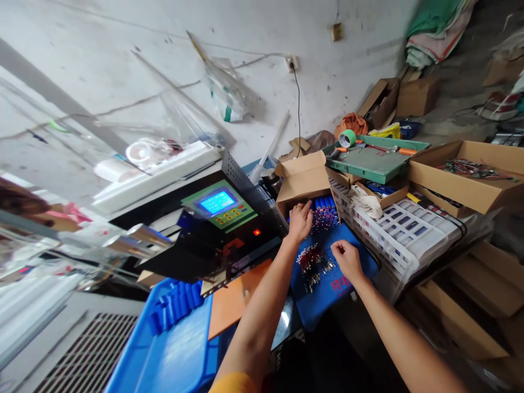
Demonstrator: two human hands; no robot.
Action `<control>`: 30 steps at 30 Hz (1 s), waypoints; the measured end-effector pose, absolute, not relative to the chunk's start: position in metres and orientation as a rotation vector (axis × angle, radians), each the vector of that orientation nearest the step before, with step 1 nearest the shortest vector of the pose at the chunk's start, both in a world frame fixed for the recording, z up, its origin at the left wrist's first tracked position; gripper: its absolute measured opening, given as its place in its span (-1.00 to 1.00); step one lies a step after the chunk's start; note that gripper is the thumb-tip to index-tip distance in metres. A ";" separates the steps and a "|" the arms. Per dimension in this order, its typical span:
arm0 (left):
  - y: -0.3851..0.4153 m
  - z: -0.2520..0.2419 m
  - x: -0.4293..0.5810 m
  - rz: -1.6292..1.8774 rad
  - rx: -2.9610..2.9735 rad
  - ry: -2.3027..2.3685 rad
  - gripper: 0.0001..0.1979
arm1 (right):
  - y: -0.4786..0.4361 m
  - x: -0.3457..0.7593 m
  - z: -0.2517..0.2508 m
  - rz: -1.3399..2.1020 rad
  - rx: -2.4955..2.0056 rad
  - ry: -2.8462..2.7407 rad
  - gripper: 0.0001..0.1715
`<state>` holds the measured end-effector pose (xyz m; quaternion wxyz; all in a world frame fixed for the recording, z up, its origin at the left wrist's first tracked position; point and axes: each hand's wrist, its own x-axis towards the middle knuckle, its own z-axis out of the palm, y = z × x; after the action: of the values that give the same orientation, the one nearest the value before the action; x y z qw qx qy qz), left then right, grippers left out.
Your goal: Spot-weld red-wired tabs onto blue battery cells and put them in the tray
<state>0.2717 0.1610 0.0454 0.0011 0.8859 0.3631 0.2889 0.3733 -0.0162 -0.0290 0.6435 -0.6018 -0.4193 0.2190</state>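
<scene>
My left hand reaches over the near edge of an open cardboard box, fingers apart and resting at the blue cylinders packed upright inside. Their ends show red and white bits, like wired battery cells. My right hand is curled closed over the blue mat, thumb and fingers together; whatever it may pinch is too small to make out. Between and below my hands, a bunch of short leads with red, white and metal ends lies on the mat.
A machine with a lit blue screen stands left of the box. Below it is a blue tray with several blue cylinders. To the right are a white plastic basket, a green tray of tools and a cardboard box of wires.
</scene>
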 end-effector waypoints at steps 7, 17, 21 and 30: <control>0.167 0.048 0.277 0.918 2.520 1.101 -0.61 | -0.017 0.373 -0.032 0.500 -1.375 -0.953 -0.74; 0.155 0.048 0.278 1.196 2.487 0.977 -0.55 | -0.014 0.373 -0.038 0.447 -1.398 -0.978 -0.74; 0.147 0.048 0.282 1.014 2.714 0.730 -0.38 | -0.012 0.372 -0.038 0.429 -1.429 -0.992 -0.74; 0.128 0.058 0.274 0.866 2.594 0.703 -0.27 | -0.014 0.372 -0.033 0.359 -1.500 -1.054 -0.72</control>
<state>0.2742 0.1284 0.0579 0.1582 0.9071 0.2459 0.3028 0.3717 -0.0139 -0.0331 0.5947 -0.6456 -0.4535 0.1545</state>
